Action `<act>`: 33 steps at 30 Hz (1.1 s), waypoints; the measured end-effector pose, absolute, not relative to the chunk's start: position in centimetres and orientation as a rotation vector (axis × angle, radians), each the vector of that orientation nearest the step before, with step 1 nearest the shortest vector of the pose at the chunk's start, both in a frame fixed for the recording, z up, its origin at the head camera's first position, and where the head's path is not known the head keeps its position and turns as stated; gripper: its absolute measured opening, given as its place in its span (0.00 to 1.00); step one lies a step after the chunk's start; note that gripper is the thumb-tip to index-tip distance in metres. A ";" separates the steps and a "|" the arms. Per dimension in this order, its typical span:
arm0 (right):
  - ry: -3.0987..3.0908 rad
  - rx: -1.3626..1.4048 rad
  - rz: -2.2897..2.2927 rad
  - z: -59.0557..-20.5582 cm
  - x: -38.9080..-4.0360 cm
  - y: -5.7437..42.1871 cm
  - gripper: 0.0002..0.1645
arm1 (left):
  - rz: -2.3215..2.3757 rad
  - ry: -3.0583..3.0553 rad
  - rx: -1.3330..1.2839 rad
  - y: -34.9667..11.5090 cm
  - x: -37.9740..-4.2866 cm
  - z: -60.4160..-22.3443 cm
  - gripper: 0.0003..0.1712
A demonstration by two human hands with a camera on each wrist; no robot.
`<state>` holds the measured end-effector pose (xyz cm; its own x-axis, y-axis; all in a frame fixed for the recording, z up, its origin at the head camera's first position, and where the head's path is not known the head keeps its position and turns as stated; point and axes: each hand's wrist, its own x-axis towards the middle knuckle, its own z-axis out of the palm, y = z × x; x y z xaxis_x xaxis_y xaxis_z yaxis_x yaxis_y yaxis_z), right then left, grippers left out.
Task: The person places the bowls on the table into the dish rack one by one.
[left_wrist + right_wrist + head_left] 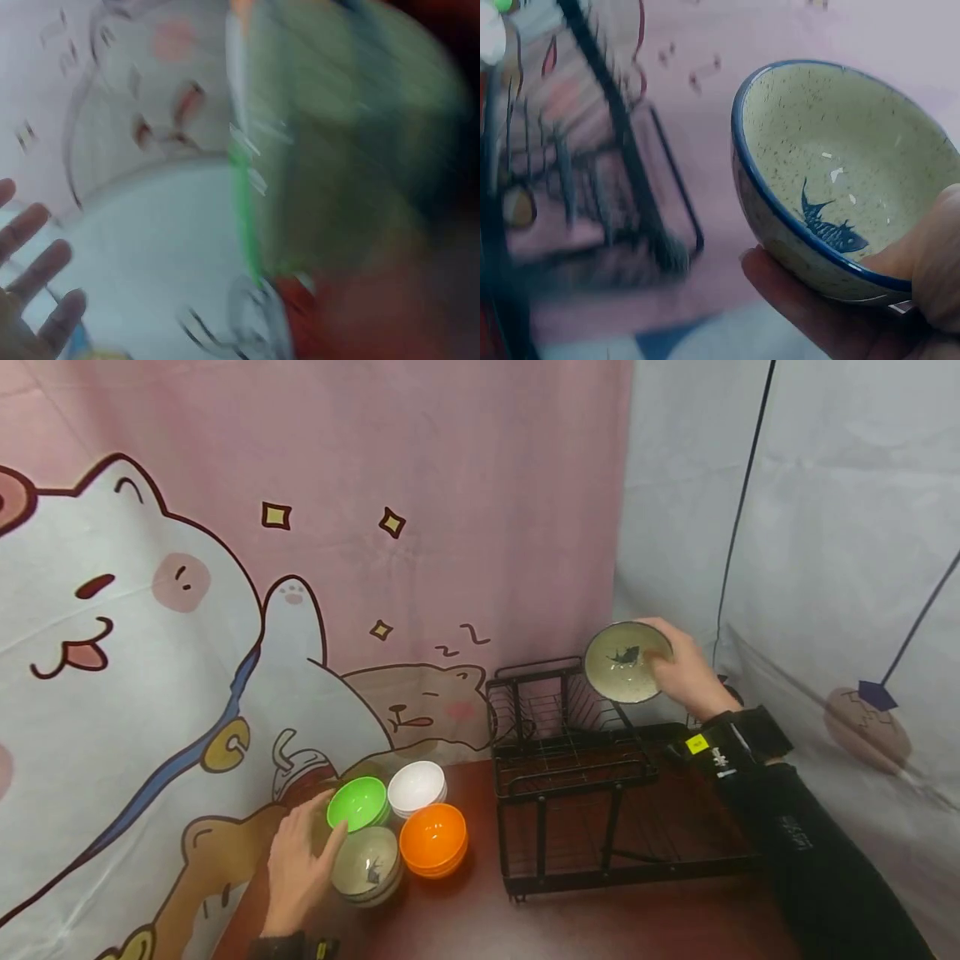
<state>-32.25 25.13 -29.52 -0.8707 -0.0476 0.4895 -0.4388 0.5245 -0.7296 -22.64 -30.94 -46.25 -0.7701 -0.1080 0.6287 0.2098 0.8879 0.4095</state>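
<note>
My right hand [686, 672] grips a speckled cream bowl [825, 172] with a blue rim and a blue fish inside, thumb in the bowl and fingers under its outside. In the head view it is up over the right part of a black dish rack [573, 777]. My left hand [300, 860], fingers spread, is at the left side of a stack of matching fish bowls [367, 864]. Behind that stack are green bowls [358, 803]. The left wrist view is blurred; the fingers [45, 270] there are apart with nothing between them.
White bowls [417, 787] and orange bowls [433, 841] stand in stacks between my left hand and the rack. All rest on a dark red table [465, 918]. A pink cartoon curtain [465, 485] hangs close behind, and a pale curtain [840, 610] closes off the right side.
</note>
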 end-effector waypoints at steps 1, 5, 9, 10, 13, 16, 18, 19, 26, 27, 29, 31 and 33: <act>-2.353 0.385 1.275 -29.9 -32.4 25.8 0.31 | -0.638 -2.372 -0.030 -32.2 -22.2 -47.2 0.27; -2.343 0.317 1.175 -31.1 -32.9 28.0 0.32 | -0.691 -2.431 0.152 -36.3 -20.7 -50.5 0.26; -2.385 0.296 0.958 -32.4 -33.3 29.6 0.40 | -0.680 -2.699 0.265 -39.3 -19.9 -53.4 0.34; -2.399 0.304 0.881 -32.9 -33.3 30.0 0.42 | -0.688 -2.775 0.268 -39.8 -19.8 -54.1 0.38; -2.439 0.328 0.643 -34.6 -33.4 30.9 0.44 | -0.735 -2.990 0.253 -40.7 -19.7 -55.9 0.51; -2.482 0.355 0.490 -36.5 -33.4 31.4 0.46 | -0.782 -3.115 0.201 -40.9 -19.7 -57.3 0.60; -2.504 0.373 0.437 -37.5 -33.5 31.6 0.47 | -0.783 -3.159 0.164 -40.8 -19.7 -57.8 0.62; -2.509 0.388 0.408 -38.0 -33.6 31.6 0.47 | -0.777 -3.174 0.150 -40.6 -19.8 -57.9 0.63; -2.513 0.542 0.231 -41.3 -34.5 31.5 0.44 | -0.751 -3.206 0.135 -40.2 -20.3 -58.3 0.61; -2.531 0.563 0.212 -41.9 -34.6 31.5 0.44 | -0.751 -3.208 0.140 -40.2 -20.3 -58.3 0.61; -2.571 0.592 0.166 -43.0 -34.8 31.6 0.43 | -0.738 -3.214 0.142 -40.3 -20.2 -58.4 0.60; -2.611 0.609 0.119 -44.0 -34.9 31.7 0.44 | -0.721 -3.215 0.136 -40.4 -20.2 -58.5 0.59; -2.649 0.604 0.088 -44.9 -35.0 31.9 0.45 | -0.714 -3.214 0.124 -40.4 -20.2 -58.6 0.58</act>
